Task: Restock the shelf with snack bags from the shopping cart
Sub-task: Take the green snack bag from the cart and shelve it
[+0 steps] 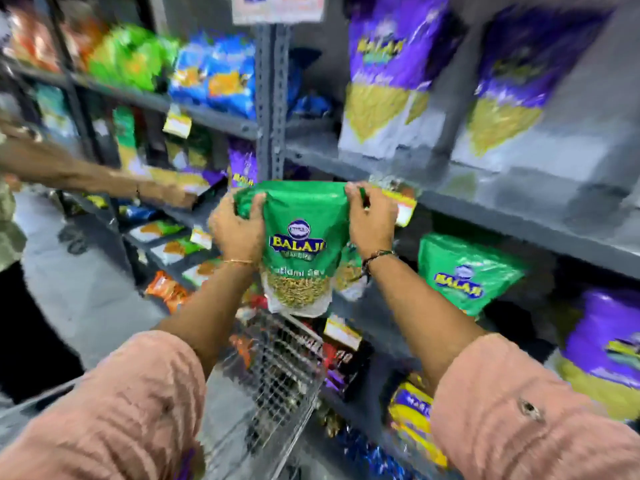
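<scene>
A green Balaji snack bag point(298, 247) hangs upright in front of me, above the wire shopping cart point(280, 368). My left hand point(239, 230) grips its top left corner and my right hand point(372, 216) grips its top right corner. A second bag seems to hang just behind it. The bag is level with the grey metal shelf point(485, 209) to the right. On the shelf board below stands another green Balaji bag point(464, 271). The cart holds several dark and red packets, blurred.
Purple Balaji bags point(391, 74) stand on the upper shelf, another purple bag point(609, 344) lower right. A grey upright post point(272, 98) divides the shelf bays. Another person's arm point(90, 174) reaches into the left bay. Yellow price tags hang on shelf edges.
</scene>
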### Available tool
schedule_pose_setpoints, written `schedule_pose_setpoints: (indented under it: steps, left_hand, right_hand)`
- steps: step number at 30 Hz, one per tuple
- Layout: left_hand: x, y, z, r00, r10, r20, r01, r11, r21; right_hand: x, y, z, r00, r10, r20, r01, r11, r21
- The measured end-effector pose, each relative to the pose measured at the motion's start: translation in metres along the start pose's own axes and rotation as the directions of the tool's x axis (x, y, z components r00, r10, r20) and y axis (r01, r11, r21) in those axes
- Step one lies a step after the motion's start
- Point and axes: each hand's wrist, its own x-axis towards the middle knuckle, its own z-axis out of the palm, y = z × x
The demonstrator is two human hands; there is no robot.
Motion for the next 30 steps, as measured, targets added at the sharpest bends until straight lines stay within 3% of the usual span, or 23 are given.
schedule_pose_setpoints:
  steps: [3, 6, 13, 17, 20, 24, 27, 30]
  left_hand:
    - [0.026, 0.082, 0.036, 0.990, 0.140, 0.019, -0.134, 0.975, -0.179]
    - [0.040, 0.159, 0.076, 0.967, 0.244, 0.081, -0.201, 0.914, -0.354]
    - [0.010, 0.293, 0.183, 0.918, 0.340, 0.207, -0.171, 0.807, -0.566]
    - [-0.040, 0.353, 0.254, 0.914, 0.303, 0.270, -0.036, 0.722, -0.691]
    - [-0.079, 0.384, 0.300, 0.885, 0.265, 0.383, 0.123, 0.661, -0.741]
    - [-0.128, 0.409, 0.347, 0.866, 0.258, 0.429, 0.185, 0.632, -0.753]
    - [-0.160, 0.409, 0.371, 0.867, 0.256, 0.428, 0.180, 0.640, -0.747]
    - [-0.177, 0.401, 0.370, 0.876, 0.313, 0.366, 0.076, 0.660, -0.747]
  right_hand:
    - [0.057, -0.038, -0.052, 0.981, -0.050, -0.189, 0.045, 0.999, -0.031]
    - [0.105, -0.063, -0.116, 0.952, -0.098, -0.291, 0.083, 0.995, -0.063]
    - [0.176, -0.081, -0.279, 0.890, -0.184, -0.418, 0.061, 0.955, -0.291]
    - [0.197, -0.071, -0.372, 0.830, -0.198, -0.522, 0.006, 0.938, -0.347]
    - [0.207, -0.051, -0.430, 0.804, -0.186, -0.564, -0.039, 0.931, -0.363]
    - [0.207, -0.030, -0.486, 0.749, -0.202, -0.631, -0.059, 0.928, -0.367]
    - [0.200, -0.005, -0.511, 0.742, -0.167, -0.649, -0.126, 0.916, -0.380]
    - [0.180, 0.024, -0.511, 0.803, -0.033, -0.595, -0.147, 0.957, -0.251]
